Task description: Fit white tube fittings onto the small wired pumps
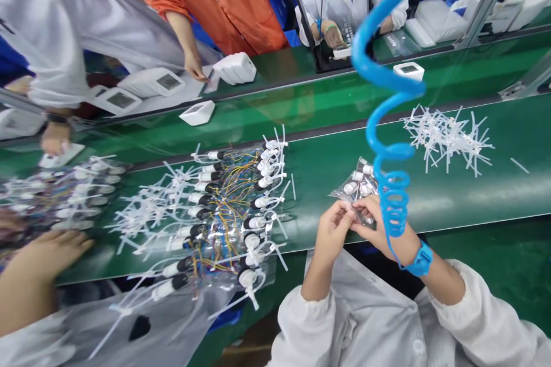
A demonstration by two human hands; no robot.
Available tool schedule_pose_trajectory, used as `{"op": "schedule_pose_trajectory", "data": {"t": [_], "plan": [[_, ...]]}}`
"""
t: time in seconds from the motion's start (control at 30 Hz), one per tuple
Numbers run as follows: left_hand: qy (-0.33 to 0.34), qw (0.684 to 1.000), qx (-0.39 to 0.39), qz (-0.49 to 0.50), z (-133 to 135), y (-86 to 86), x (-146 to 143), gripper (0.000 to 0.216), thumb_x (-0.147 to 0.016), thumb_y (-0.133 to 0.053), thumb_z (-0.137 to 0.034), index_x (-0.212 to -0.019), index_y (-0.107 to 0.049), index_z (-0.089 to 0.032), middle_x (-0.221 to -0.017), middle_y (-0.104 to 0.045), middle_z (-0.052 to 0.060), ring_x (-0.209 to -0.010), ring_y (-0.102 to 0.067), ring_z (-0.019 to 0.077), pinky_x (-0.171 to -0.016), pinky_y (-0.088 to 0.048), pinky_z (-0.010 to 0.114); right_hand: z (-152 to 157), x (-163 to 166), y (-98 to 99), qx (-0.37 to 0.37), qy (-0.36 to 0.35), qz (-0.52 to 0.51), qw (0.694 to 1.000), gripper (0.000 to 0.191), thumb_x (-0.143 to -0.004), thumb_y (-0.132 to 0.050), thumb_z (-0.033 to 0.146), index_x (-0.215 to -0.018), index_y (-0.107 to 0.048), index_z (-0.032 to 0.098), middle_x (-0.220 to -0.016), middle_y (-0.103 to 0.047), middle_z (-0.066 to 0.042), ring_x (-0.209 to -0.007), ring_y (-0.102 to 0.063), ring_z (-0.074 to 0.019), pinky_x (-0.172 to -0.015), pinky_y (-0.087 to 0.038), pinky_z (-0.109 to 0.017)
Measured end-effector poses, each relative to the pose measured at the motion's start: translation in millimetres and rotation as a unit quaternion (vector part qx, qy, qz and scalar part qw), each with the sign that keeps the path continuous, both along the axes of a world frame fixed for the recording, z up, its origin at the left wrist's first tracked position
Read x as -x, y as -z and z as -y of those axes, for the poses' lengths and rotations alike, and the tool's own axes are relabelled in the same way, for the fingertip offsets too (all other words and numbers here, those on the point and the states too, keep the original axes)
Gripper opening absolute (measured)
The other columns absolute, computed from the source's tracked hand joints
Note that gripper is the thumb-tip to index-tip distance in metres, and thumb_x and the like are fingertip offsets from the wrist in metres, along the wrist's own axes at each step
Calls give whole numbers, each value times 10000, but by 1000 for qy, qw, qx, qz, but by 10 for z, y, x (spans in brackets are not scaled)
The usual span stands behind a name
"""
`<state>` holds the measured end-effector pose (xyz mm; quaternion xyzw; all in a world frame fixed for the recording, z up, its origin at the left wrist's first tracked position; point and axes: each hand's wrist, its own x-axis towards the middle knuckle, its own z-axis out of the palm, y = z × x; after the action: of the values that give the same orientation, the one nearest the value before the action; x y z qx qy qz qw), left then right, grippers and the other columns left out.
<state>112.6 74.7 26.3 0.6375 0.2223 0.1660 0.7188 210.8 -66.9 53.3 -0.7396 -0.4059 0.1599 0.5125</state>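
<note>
A clear plastic bag [360, 179] with several small white and dark parts in it lies at the near edge of the green work surface. My left hand [333, 228] pinches the bag's near edge between thumb and fingertips. Close beside it, my right hand [390, 236] also has its fingers closed on the bag, and the fingertips of both hands almost meet. A blue strap [422, 261] circles my right wrist, and a blue coiled cord [394, 200] hangs down in front of that hand, covering part of it and of the bag.
Left of my hands lie bundled wired parts [228, 200] with white ties. Loose white ties form one pile [155, 206] at left and another [450, 137] at right. White housings [198, 113] stand on the far belt. A co-worker's hand [47, 258] rests at far left; other people work opposite.
</note>
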Motion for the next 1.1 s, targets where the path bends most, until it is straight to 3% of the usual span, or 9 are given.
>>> {"op": "schedule_pose_trajectory", "data": {"t": [0.17, 0.3, 0.4, 0.5, 0.67, 1.1], "plan": [[-30, 999, 13, 13, 158, -463, 142, 323, -976, -791, -491, -867, -664, -214, -814, -681, 15, -777, -672, 189, -763, -578, 291, 73, 165, -473, -47, 22, -42, 998, 185, -1003, -717, 218, -1177, -746, 273, -1058, -776, -59, -914, -751, -230, -853, -657, -366], [0, 999, 32, 7, 208, -688, 161, 347, -986, -793, -523, -883, -673, -214, -760, -659, 4, -681, -655, 172, -670, -577, 285, 157, 240, -566, -67, 31, -200, 977, 209, -994, -745, 264, -1201, -772, 257, -1051, -822, -61, -893, -806, -230, -833, -679, -370], [21, 999, 48, 1, 218, -688, 120, 378, -987, -799, -537, -857, -666, -208, -729, -643, -1, -629, -639, 153, -624, -575, 273, 201, 251, -457, -89, 34, -317, 944, 155, -992, -774, 332, -1106, -791, 228, -946, -836, -52, -852, -825, -226, -803, -687, -350], [30, 998, 52, 1, 242, -639, 91, 401, -994, -794, -547, -836, -662, -203, -726, -644, 0, -635, -639, 145, -631, -582, 262, 229, 234, -360, -117, 42, -342, 932, 190, -992, -796, 404, -935, -798, 222, -924, -835, -55, -840, -809, -212, -809, -679, -338], [36, 998, 57, -4, 294, -596, 69, 393, -1022, -770, -543, -879, -656, -195, -725, -654, -12, -641, -637, 131, -649, -571, 246, 273, 188, -336, -108, 55, -349, 929, 257, -994, -800, 438, -866, -771, 217, -912, -822, -55, -846, -775, -206, -838, -644, -340], [67, 996, 53, 24, 331, -585, 17, 389, -1066, -720, -517, -868, -635, -192, -715, -622, -26, -621, -613, 116, -603, -540, 226, 257, 97, -354, -90, 26, -342, 935, 117, -898, -700, 225, -795, -644, 236, -810, -752, -10, -756, -731, -192, -750, -598, -319]]}}
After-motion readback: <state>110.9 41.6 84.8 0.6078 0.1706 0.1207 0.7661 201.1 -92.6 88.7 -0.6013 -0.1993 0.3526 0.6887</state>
